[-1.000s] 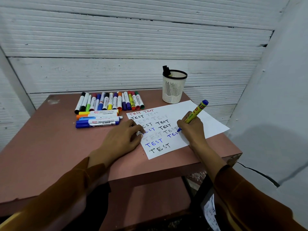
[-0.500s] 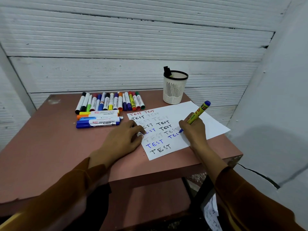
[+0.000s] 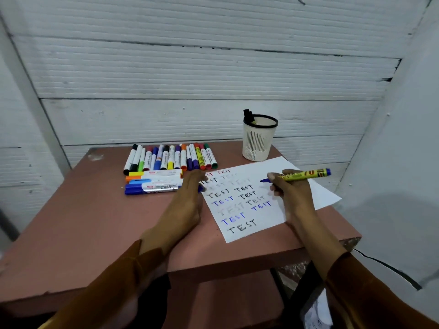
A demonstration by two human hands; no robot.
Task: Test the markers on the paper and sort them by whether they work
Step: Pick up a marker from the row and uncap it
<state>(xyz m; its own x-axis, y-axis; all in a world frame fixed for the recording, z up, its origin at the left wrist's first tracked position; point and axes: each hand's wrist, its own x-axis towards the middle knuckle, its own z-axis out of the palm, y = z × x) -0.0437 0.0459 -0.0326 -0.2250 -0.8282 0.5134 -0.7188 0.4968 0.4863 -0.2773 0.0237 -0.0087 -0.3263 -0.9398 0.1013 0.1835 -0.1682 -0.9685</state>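
Right hand (image 3: 291, 194) grips the yellow marker (image 3: 301, 175) above the paper (image 3: 268, 181) — left hand (image 3: 187, 200) fingers relaxed, resting at the paper's edge

A person's two arms in brown sleeves reach forward over the worktop (image 3: 95, 222). The left hand (image 3: 187, 205) lies flat, fingers extended, at the left edge of the white sheet of paper (image 3: 297, 186). The right hand (image 3: 292, 193) grips a yellow-barrelled blue marker (image 3: 306, 175), its tip lifted and pointing left.
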